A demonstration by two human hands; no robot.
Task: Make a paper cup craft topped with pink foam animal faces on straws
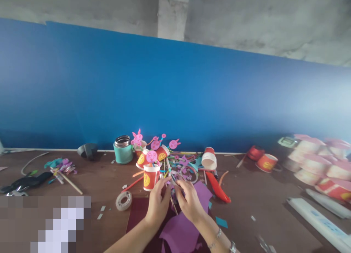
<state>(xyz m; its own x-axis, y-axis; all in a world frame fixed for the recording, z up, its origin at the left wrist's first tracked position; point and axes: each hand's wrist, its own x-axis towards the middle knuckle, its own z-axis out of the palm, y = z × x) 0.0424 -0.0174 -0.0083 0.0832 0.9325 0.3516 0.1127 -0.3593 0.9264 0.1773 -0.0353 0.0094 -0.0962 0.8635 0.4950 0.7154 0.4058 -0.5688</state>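
My left hand (158, 200) and my right hand (189, 201) meet over the middle of the table, thumbs and fingers pinched close together. A small thing between the fingertips is too hidden to name. Beneath my right hand lies a sheet of purple paper (179, 231) with cut edges. Just beyond my left hand stands a red and white paper cup (147, 182) with a round pink paper face (151, 157) above its rim. Several similar cups with pink faces are behind it, some tilted. Purple star-shaped paper (184, 161) and coloured strips lie past my fingers.
A tape roll (119, 202) lies at left, with a teal open jar (123, 153) behind. A wooden stick (72, 184) rests farther left. At right are a shiny red piece (219, 190), blurred piled paper cups (315, 163) and a long white box (315, 220). A blue partition (175, 88) borders the back.
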